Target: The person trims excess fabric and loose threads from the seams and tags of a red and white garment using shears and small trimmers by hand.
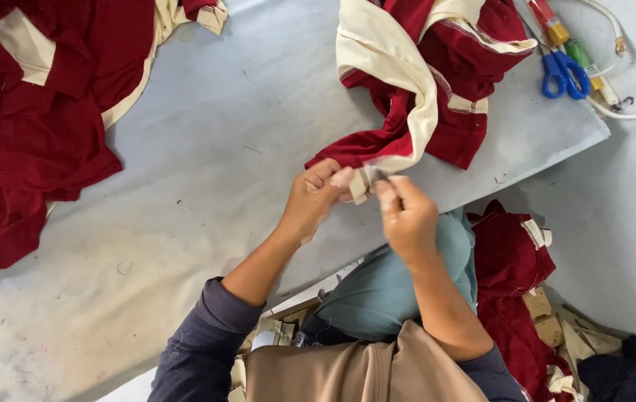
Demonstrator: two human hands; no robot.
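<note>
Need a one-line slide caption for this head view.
Both hands, left hand and right hand, pinch the cream edge of a red garment over a grey table, scissors nearby.

A pale grey table [206, 149] fills most of the view, its right corner jutting over a light floor [616, 223]; even, soft light, stains toward the near-left edge

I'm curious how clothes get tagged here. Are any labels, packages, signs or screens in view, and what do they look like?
Small label: pinched between the left hand and right hand at the edge of the red and cream garment; beige, narrow.
Possible tag: on the red cloth right of the table; small, cream; too small to be sure.
Packages, signs, screens: none.
</note>
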